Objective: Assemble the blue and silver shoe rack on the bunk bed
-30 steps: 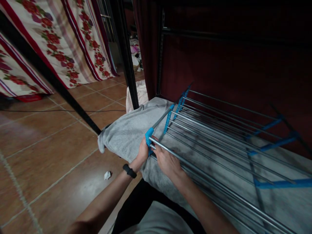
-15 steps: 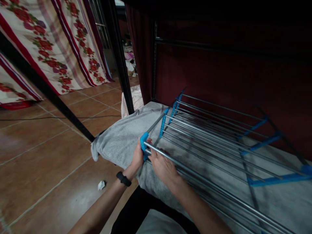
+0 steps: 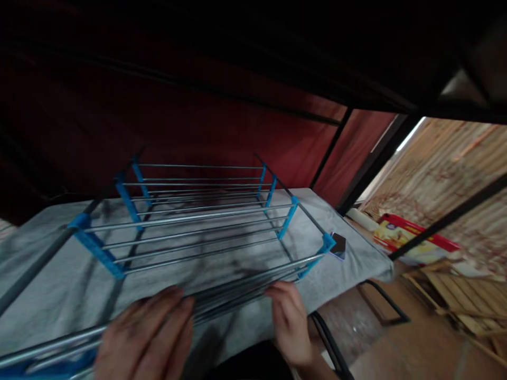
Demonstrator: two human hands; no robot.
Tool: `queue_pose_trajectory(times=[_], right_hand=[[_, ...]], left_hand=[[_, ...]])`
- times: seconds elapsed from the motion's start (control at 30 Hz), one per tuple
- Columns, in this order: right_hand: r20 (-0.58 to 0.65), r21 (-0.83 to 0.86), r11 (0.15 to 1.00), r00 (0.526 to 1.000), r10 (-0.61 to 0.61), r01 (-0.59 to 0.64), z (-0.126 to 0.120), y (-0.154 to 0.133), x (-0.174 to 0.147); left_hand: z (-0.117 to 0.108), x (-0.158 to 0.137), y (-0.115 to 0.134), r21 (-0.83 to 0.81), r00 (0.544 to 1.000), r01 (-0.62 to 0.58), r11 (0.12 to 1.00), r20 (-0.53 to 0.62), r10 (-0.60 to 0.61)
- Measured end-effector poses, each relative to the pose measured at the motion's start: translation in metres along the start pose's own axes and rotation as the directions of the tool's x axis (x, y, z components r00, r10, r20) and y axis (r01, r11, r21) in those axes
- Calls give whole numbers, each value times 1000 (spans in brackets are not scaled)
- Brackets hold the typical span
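Observation:
A drying rack of grey metal tubes point(image 3: 190, 215) with blue plastic joints stands on a grey cloth point(image 3: 253, 266) in the head view. Close to the camera, my left hand point(image 3: 144, 335) is over the rack's near tubes, slightly blurred, its fingers stretched and loosely apart. My right hand point(image 3: 291, 319) is at the front edge by the near bars, fingers loosely bent and nothing visible in it. Whether either hand touches a tube I cannot tell. A blue corner joint point(image 3: 328, 243) tops the rack's right end.
A dark phone point(image 3: 338, 246) lies on the cloth just right of the rack. Behind hangs a dark red curtain point(image 3: 206, 126). Black frame posts point(image 3: 376, 158) rise at the right. Beyond them are a red and yellow box point(image 3: 412, 237) and wooden slats point(image 3: 467, 293) on the floor.
The view has swung right, from the rack's left end to its whole length. Both hands have let go of the blue corner joint and moved apart along the front.

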State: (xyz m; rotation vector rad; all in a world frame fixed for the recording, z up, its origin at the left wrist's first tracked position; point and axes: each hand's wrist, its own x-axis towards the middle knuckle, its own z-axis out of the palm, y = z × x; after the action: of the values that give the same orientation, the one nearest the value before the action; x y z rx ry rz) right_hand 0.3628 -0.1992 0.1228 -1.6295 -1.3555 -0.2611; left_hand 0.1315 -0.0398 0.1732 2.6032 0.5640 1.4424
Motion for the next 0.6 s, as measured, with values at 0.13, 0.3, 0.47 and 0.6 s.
queue_pose_trajectory(times=[0.13, 0.3, 0.47, 0.6], right_hand=[[-413, -144, 941, 882, 225, -307, -48, 54, 18], [-358, -68, 905, 857, 371, -420, -69, 124, 35], [-215, 116, 911, 885, 412, -396, -65, 145, 39], [-210, 35, 897, 875, 437, -440, -72, 136, 49]], left_hand=[[62, 50, 56, 137, 918, -358, 923, 233, 322], [141, 82, 96, 124, 828, -365, 923, 496, 261], [188, 93, 120, 61, 750, -331, 942, 622, 224], [198, 105, 130, 70, 719, -303, 950, 671, 180]])
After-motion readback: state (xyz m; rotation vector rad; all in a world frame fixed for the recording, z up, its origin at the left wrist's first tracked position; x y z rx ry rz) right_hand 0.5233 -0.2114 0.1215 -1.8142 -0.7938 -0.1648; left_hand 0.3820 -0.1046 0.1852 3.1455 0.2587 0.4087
